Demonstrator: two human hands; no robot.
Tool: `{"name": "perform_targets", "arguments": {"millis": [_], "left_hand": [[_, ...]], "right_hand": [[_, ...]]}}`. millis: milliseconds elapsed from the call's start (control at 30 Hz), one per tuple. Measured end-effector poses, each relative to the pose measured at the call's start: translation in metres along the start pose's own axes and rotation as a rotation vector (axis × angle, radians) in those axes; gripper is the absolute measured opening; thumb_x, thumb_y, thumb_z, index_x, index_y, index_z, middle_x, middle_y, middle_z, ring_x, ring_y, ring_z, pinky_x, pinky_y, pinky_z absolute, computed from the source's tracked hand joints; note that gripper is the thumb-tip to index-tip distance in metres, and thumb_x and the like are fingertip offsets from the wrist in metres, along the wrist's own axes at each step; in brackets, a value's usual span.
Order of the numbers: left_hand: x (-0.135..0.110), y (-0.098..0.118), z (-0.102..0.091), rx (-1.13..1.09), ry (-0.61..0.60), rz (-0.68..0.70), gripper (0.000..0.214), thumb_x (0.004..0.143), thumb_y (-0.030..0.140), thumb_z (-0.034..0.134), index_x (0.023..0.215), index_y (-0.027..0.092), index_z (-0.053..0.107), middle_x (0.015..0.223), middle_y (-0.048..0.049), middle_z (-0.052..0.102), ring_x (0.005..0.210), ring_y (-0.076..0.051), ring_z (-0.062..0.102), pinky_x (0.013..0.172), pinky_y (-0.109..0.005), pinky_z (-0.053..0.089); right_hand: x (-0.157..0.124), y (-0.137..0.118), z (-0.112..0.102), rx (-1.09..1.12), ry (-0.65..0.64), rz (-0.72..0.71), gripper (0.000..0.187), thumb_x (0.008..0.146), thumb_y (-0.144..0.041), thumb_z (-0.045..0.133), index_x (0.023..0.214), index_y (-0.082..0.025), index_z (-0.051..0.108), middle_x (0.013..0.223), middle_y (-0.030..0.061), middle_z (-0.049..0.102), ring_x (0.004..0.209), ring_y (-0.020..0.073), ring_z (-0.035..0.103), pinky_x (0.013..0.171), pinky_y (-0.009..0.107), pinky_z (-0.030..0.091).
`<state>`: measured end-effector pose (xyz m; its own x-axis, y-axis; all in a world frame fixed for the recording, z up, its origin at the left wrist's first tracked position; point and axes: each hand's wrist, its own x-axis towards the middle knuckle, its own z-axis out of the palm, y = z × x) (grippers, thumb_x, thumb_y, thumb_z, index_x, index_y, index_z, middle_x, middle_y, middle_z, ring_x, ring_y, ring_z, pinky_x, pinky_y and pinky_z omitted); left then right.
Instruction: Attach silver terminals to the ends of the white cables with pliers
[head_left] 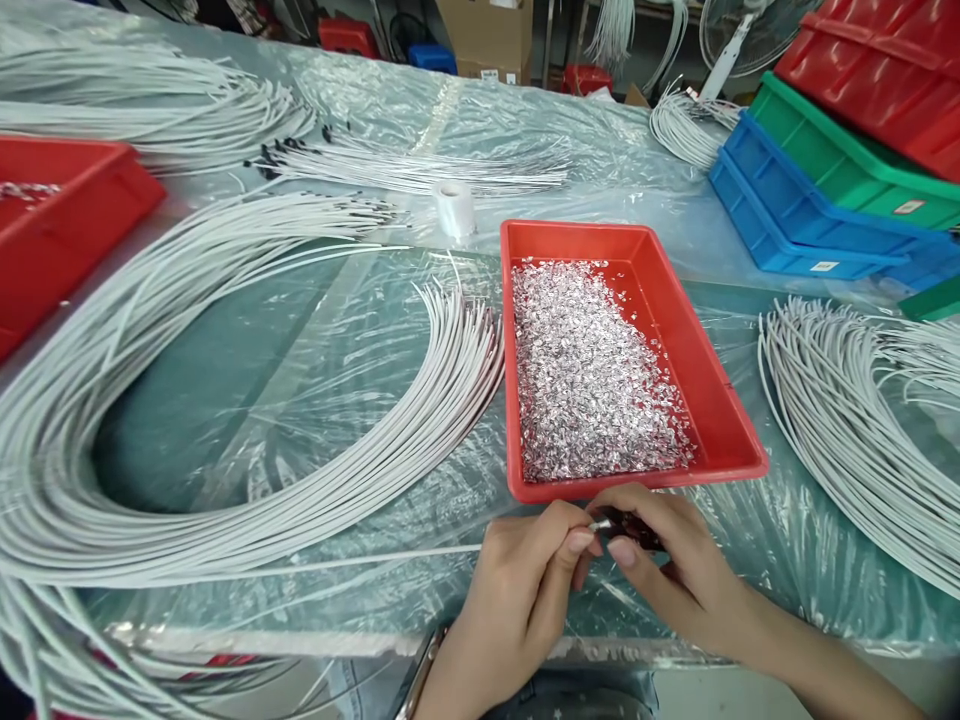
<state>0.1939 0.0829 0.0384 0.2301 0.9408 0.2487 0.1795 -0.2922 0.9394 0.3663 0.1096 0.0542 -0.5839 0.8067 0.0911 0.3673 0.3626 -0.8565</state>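
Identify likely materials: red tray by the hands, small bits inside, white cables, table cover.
Red tray: looks like molded plastic, semi-gloss; rounded rim, even color.
Small bits: probably metal, shiny; bright silvery glints, though too small to confirm.
White cables: seemingly plastic-jacketed, satin; smooth, uniform white curves. Cores can't be told.
Table cover: likely clear plastic film, glossy; wrinkles, glare, green showing through.

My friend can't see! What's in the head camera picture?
A person's left hand pinches a white cable and the right hand holds a dark object, near a red tray of tiny shiny pieces. A big looped bundle of similar cables lies on the table.
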Motion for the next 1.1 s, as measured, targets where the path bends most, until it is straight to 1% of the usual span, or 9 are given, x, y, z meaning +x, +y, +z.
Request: {"name": "perform_targets", "arguments": {"millis": [133,233,367,533,733,867,967,1100], "left_hand": [[0.000,0.000,0.000,0.014,-0.012,0.019,0.023,0.097,0.018,0.035,0.077,0.019,0.047,0.059,0.0052,0.045,0.049,-0.007,0.043,0.050,-0.019,0.031],[0.000,0.000,-0.001,0.041,-0.017,0.032,0.023,0.097,0.017,0.036,0.077,0.019,0.045,0.059,0.0054,0.045,0.049,-0.007,0.043,0.050,-0.020,0.031],[0.001,0.001,-0.002,0.084,-0.004,0.068,0.022,0.096,0.015,0.037,0.076,0.019,0.045,0.058,0.0051,0.045,0.047,-0.008,0.043,0.050,-0.021,0.032],[0.000,-0.001,-0.001,0.138,0.014,0.115,0.018,0.095,0.015,0.039,0.079,0.019,0.047,0.058,0.0047,0.045,0.047,-0.008,0.042,0.050,-0.021,0.033],[-0.002,-0.004,0.000,0.222,0.036,0.175,0.011,0.094,0.013,0.043,0.088,0.019,0.050,0.063,0.0029,0.051,0.052,-0.010,0.047,0.053,-0.021,0.037],[-0.004,-0.006,0.001,0.264,0.050,0.208,0.011,0.093,0.012,0.043,0.090,0.018,0.052,0.066,0.0003,0.058,0.055,-0.011,0.053,0.054,-0.022,0.039],[-0.005,-0.006,0.000,0.281,0.051,0.225,0.011,0.093,0.013,0.043,0.091,0.018,0.052,0.066,-0.0005,0.059,0.055,-0.012,0.054,0.053,-0.023,0.039],[-0.003,-0.002,-0.001,0.256,0.055,0.210,0.012,0.094,0.015,0.041,0.090,0.019,0.051,0.066,0.0003,0.060,0.055,-0.012,0.056,0.054,-0.022,0.041]], "right_hand": [[-0.001,-0.003,-0.004,0.019,-0.053,0.037,0.010,0.099,-0.030,0.044,0.100,-0.023,0.052,0.084,0.0018,0.062,0.061,0.0137,0.054,0.054,0.024,0.041],[-0.002,-0.005,-0.006,0.058,-0.077,0.059,0.014,0.100,-0.031,0.043,0.100,-0.023,0.054,0.086,0.0030,0.062,0.063,0.0145,0.056,0.051,0.023,0.041],[-0.003,-0.005,-0.008,0.076,-0.098,0.109,0.018,0.099,-0.035,0.044,0.106,-0.022,0.054,0.085,0.0036,0.059,0.070,0.0162,0.056,0.055,0.024,0.043],[-0.004,-0.005,-0.008,0.089,-0.131,0.142,0.023,0.100,-0.038,0.041,0.109,-0.021,0.053,0.089,0.0050,0.060,0.078,0.0183,0.056,0.061,0.027,0.044],[-0.004,-0.007,-0.007,0.237,-0.144,0.180,0.025,0.100,-0.042,0.041,0.106,-0.019,0.051,0.087,0.0052,0.056,0.078,0.0179,0.055,0.063,0.027,0.046],[-0.005,-0.008,-0.006,0.315,-0.157,0.205,0.022,0.100,-0.041,0.042,0.111,-0.022,0.048,0.092,0.0043,0.053,0.082,0.0174,0.053,0.067,0.027,0.044],[-0.006,-0.008,-0.006,0.356,-0.149,0.211,0.019,0.101,-0.039,0.042,0.114,-0.025,0.046,0.097,0.0037,0.052,0.089,0.0174,0.052,0.069,0.027,0.043],[-0.010,-0.006,-0.005,0.374,-0.151,0.211,0.019,0.101,-0.037,0.043,0.118,-0.028,0.044,0.102,0.0037,0.052,0.093,0.0178,0.052,0.071,0.027,0.044]]}}
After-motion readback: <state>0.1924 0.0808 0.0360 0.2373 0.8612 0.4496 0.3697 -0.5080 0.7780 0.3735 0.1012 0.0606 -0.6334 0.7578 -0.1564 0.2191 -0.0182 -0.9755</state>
